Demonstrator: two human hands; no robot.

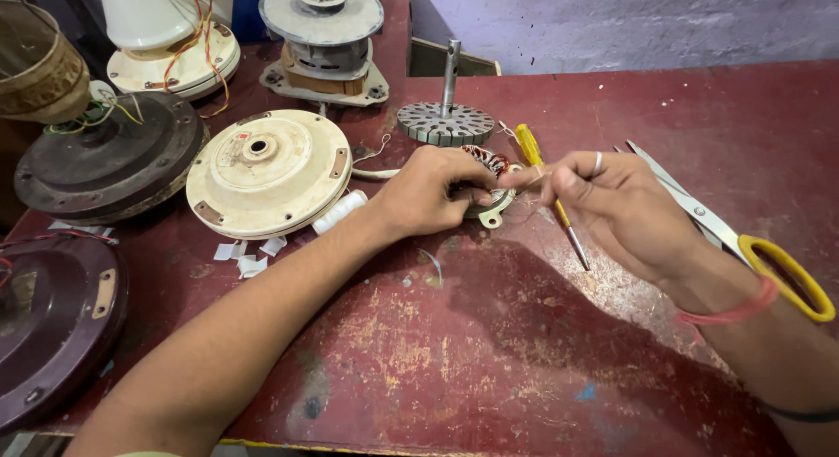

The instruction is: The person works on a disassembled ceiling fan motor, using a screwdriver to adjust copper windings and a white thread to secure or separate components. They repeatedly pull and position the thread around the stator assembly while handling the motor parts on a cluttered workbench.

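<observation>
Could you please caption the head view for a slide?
Both hands, left and right, work a small copper-wound motor stator on a worn red table.

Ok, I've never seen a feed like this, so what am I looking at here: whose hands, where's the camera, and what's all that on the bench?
There is one picture, taken by a camera on the person's head, looking down at their own two bare hands over a worn red table. The left hand holds a small wound motor coil against the table. The right hand, with a ring and a pink wristband, pinches at the coil's edge; whether it holds a wire I cannot tell. A yellow-handled screwdriver lies under that hand, and yellow-handled scissors beside it. Behind sits a slotted metal disc on a shaft, a cream round fan cover, dark round covers and more motor parts.
</observation>
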